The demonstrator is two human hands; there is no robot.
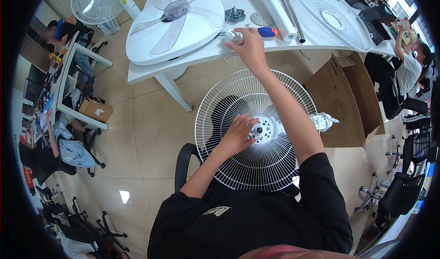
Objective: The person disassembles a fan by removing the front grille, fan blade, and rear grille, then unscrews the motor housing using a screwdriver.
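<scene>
A round white wire fan grille lies across my lap, its motor hub at the centre. My left hand rests over the hub's left side, fingers apart and curved around its edge. Farther off, at the front edge of the white table, my right hand pinches a small crumpled clear plastic bag; what the bag contains is too small to tell. A screwdriver with a blue and orange handle lies just behind that hand, partly hidden by it.
On the white table lie a fan base with clear blades, a dark knob, a round metal plate, a white tube, metal rods and another grille. An open cardboard box stands right; people sit at both sides.
</scene>
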